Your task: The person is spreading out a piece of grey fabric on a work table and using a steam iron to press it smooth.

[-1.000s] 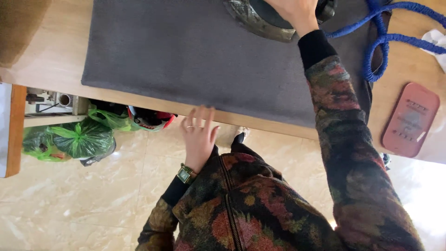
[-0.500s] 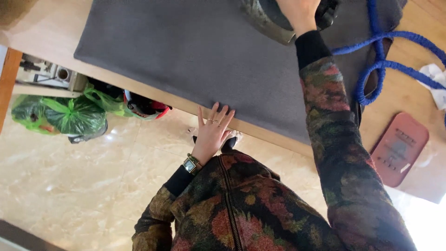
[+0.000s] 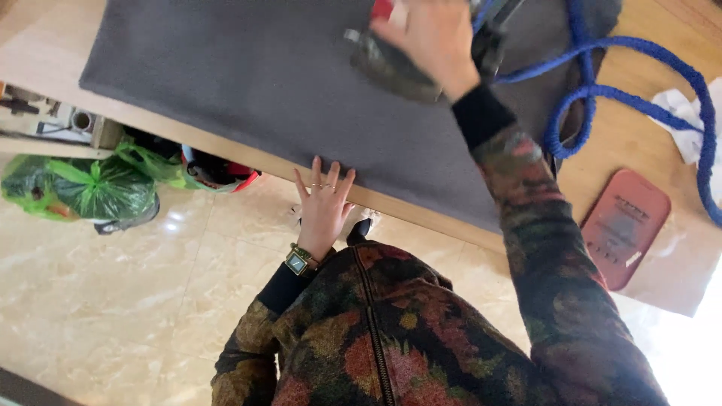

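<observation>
The right hand (image 3: 429, 37) is closed over the iron (image 3: 391, 64) near the far edge of the grey cloth (image 3: 248, 83), while the left hand (image 3: 323, 203) lies open, fingers spread, on the cloth's near edge at the table (image 3: 662, 135) rim. The blue cord (image 3: 594, 94) loops beside the iron and could snag it, or heat could mark the cloth if the iron lingers. Compared with a moment ago, the iron has come nearer and the left hand now reaches onto the cloth.

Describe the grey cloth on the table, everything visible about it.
The grey cloth is a large sheet that looks like thick felt or fleece, plain dark grey with no pattern. It lies flat and smooth over the wooden table, its near edge running along the table's front edge. The left hand rests fingers spread at that edge. The right hand holds an iron on the cloth. A blue cord loops over its right end.
</observation>
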